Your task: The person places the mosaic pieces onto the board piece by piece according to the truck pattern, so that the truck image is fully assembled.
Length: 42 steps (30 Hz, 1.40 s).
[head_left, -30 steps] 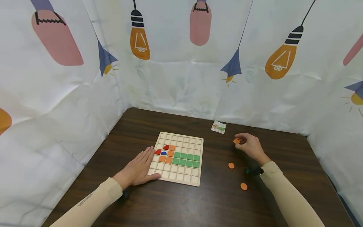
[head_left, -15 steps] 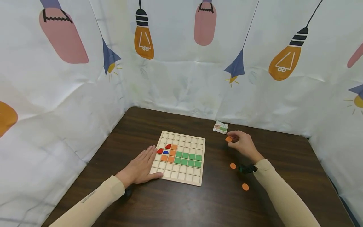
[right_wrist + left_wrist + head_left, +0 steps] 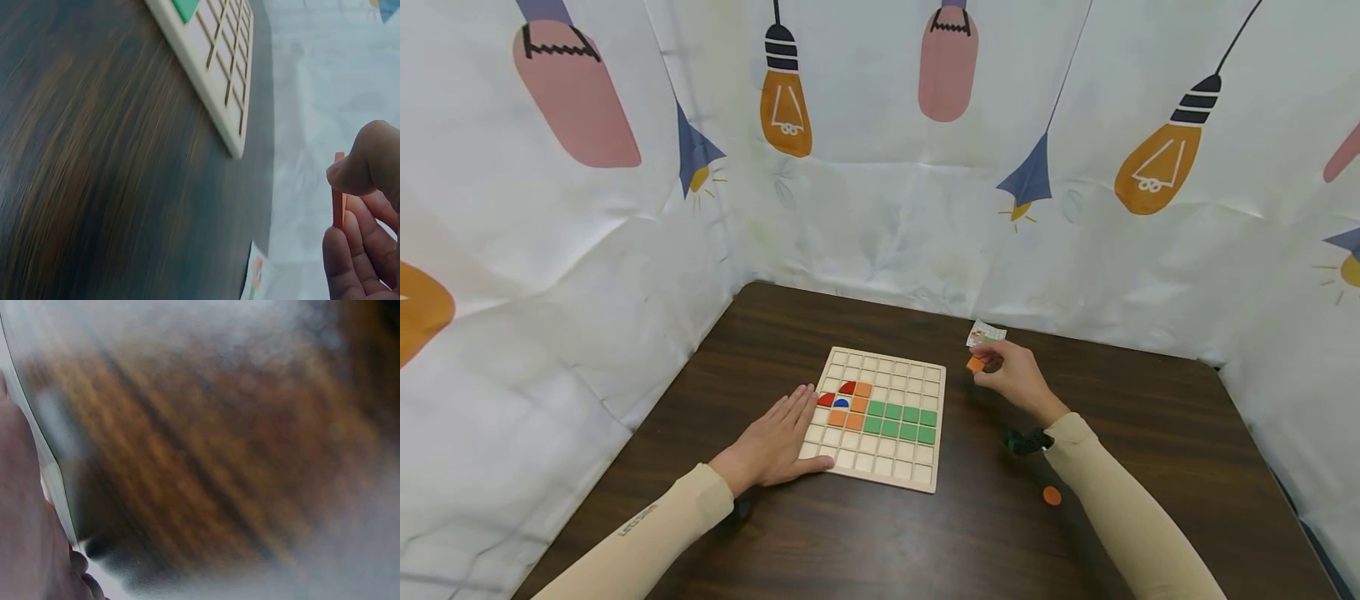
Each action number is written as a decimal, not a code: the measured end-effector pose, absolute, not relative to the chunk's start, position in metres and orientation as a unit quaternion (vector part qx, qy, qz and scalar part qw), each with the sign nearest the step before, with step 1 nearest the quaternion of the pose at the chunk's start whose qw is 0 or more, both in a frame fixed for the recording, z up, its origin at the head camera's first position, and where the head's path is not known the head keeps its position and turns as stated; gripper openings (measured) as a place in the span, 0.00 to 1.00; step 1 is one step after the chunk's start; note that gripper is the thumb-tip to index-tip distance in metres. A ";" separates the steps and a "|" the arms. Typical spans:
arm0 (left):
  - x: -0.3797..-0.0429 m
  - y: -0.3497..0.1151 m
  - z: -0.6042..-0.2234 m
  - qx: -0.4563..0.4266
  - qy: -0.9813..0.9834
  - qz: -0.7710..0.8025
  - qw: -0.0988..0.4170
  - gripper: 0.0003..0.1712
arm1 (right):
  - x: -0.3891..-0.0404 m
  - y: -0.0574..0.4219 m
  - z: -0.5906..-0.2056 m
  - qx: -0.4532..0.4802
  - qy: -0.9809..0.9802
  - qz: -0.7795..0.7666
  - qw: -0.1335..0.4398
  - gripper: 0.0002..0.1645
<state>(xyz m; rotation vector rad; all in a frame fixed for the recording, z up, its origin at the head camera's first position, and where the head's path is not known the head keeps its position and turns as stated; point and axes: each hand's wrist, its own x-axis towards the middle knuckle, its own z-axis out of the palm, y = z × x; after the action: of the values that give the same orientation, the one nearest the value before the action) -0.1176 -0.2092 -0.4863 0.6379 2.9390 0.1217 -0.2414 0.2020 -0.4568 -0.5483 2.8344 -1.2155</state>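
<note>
My left hand [image 3: 767, 442] rests with straight fingers on the left edge of a pale wooden grid board [image 3: 891, 465]. Set in the board's cells are green square tiles [image 3: 899, 421], orange square tiles [image 3: 861, 404], red quarter-round tiles [image 3: 826, 400] and a blue half-round tile [image 3: 842, 403]. To the right of the board, my right hand [image 3: 1018, 383] pinches an orange square tile [image 3: 975, 364] between thumb and fingers above the table. The right wrist view shows that tile edge-on, thumb on one face. In the left wrist view only part of the left hand [image 3: 28, 506] shows.
A small printed card [image 3: 985, 332] lies at the back of the dark wood table [image 3: 850, 542], partly behind my right hand. One orange round tile [image 3: 1052, 496] lies near my right sleeve. A patterned white curtain [image 3: 880, 242] stands behind the table.
My right hand has moved left with the orange square tile, toward the board. Its wrist now covers where a second orange round tile lay. My left hand stays on the board.
</note>
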 end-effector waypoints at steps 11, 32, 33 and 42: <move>-0.115 -0.208 -0.487 0.205 0.974 0.049 0.080 0.65 | -0.241 0.159 -0.459 -0.232 0.887 -0.399 0.010 0.24; -0.118 -0.215 -0.489 0.215 0.972 0.047 0.082 0.66 | -0.231 0.094 -0.462 -0.289 0.859 -0.420 0.040 0.25; -0.119 -0.215 -0.488 0.217 0.972 0.050 0.080 0.66 | -0.230 0.091 -0.462 -0.288 0.860 -0.419 0.045 0.25; -0.123 -0.216 -0.490 0.208 0.972 0.047 0.096 0.66 | -0.223 0.062 -0.467 -0.290 0.853 -0.427 0.079 0.25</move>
<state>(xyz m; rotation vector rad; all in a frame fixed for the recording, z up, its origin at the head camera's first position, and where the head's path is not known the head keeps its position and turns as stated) -0.1229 -0.2157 -0.4896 0.6170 2.8805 0.1393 -0.2229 0.0624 -0.4671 -0.8669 2.5517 -1.2777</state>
